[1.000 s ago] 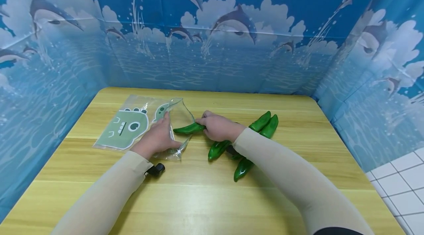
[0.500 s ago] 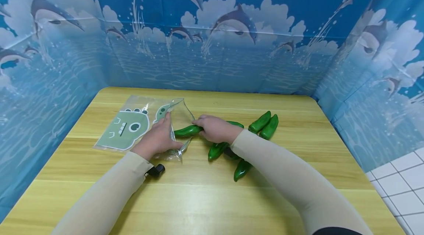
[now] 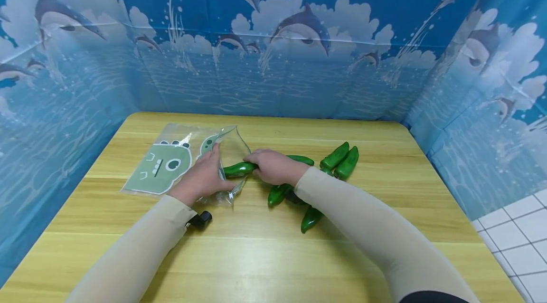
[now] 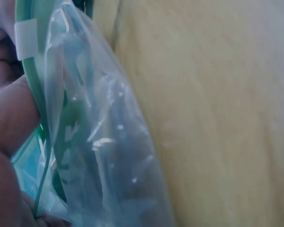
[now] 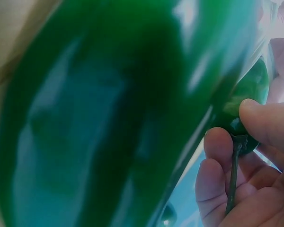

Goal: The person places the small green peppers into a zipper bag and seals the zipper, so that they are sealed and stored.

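In the head view, my left hand [image 3: 200, 177] stands at the mouth of a clear zip bag [image 3: 155, 170] with a green monster print. Its thumb and index finger are spread, stretching the mouth wide. The left wrist view shows the thumb against the bag's green zip edge, near a white slider [image 4: 27, 39]. My right hand [image 3: 275, 166] pinches a green pepper [image 3: 239, 169] at its stem end, and the far end reaches into the bag mouth. The right wrist view shows the stem [image 5: 234, 177] lying across the palm. Another pepper [image 5: 94, 113] fills that view's foreground.
Several green peppers [image 3: 346, 163] lie in a loose pile on the wooden table [image 3: 239, 265], partly under my right forearm. A black device [image 3: 201, 220] sits at my left wrist. A dolphin-print curtain [image 3: 273, 84] surrounds the table's back and sides.
My right hand has moved slightly left, carrying the pepper a little farther into the bag mouth. Another pepper behind that hand shows more now. The left hand keeps its place.
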